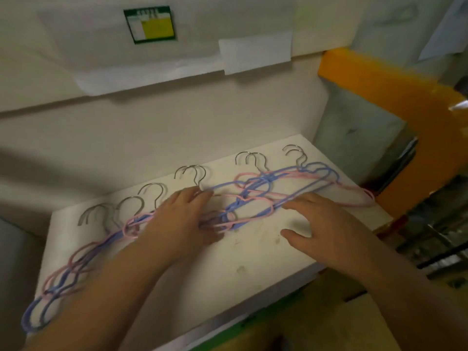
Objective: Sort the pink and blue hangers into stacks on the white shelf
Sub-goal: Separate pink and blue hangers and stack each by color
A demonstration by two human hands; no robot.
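Both hands are over a mixed row of pink and blue hangers lying flat on the white shelf point(253, 264), metal hooks point(192, 173) pointing away from the person. The left hand point(182, 219) lies on the middle of the row, its fingers point(200, 193) resting across wire just below a hook; whether they curl round a strand cannot be told, as motion blur hides the tips. The right hand point(321, 224) hovers spread and released, fingers point(298, 202) touching or just above the lower bar of a blue hanger point(291, 196), thumb apart over bare shelf. Pink hangers point(354, 198) and blue ones interlock beyond and beside both sets of fingers, so no colour stack exists yet. In my judgement the flat left hand steadies the tangle while the right prepares to draw one hanger free. Risk: linked shoulders may drag neighbours along. A green-bordered label point(149, 24) hangs on the wall beyond.
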